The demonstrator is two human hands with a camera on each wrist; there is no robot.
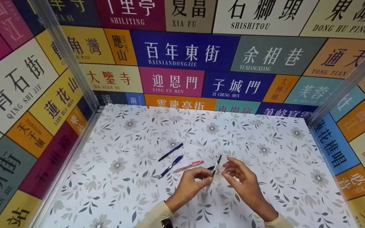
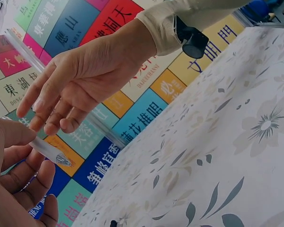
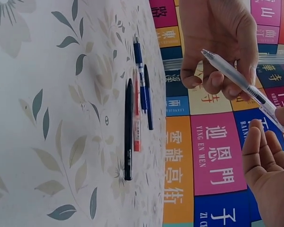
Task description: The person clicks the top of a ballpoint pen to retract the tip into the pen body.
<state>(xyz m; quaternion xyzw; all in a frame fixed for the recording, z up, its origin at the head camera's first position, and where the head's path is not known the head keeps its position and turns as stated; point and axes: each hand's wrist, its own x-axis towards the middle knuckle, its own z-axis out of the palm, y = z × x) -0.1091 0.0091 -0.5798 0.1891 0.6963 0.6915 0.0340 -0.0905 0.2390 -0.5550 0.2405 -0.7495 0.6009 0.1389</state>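
Observation:
My left hand (image 1: 192, 182) pinches a clear-barrelled pen (image 3: 234, 72) between thumb and fingers. Its pointed tip angles down toward me in the head view, while the dark end leans up and away. Close by on the right, my right hand (image 1: 247, 185) has its fingers loosely bent. In the head view a small gap separates them from the pen; in the right wrist view the right thumb overlaps the pen's clip end, and contact is hard to tell. Under the held pen lies a black pen (image 3: 128, 130), mostly covered in the head view.
Left of the hands, a dark blue pen (image 1: 170, 152), a blue-and-white pen (image 1: 171, 166) and a pink pen (image 1: 189, 166) lie on the flower-patterned tabletop (image 1: 131, 196). Panels with coloured sign tiles (image 1: 185, 52) enclose the back and both sides, with clear strips at the corners.

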